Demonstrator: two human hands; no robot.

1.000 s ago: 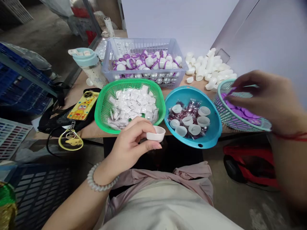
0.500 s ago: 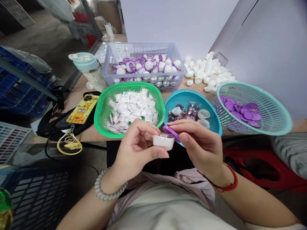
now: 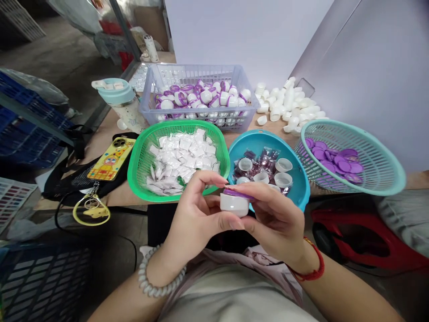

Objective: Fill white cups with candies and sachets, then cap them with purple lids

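We're capping at twelve o'clock: left hand (image 3: 198,219) and right hand (image 3: 279,213) grip round white plastic cup (image 3: 233,206), purple plastic disc (image 3: 238,193) atop (press level, perhaps)!

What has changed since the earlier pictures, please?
The right hand took a purple lid from the mint basket, moved left and set it on the white cup. The left hand kept its hold of the cup. The green basket and blue bowl stayed put.
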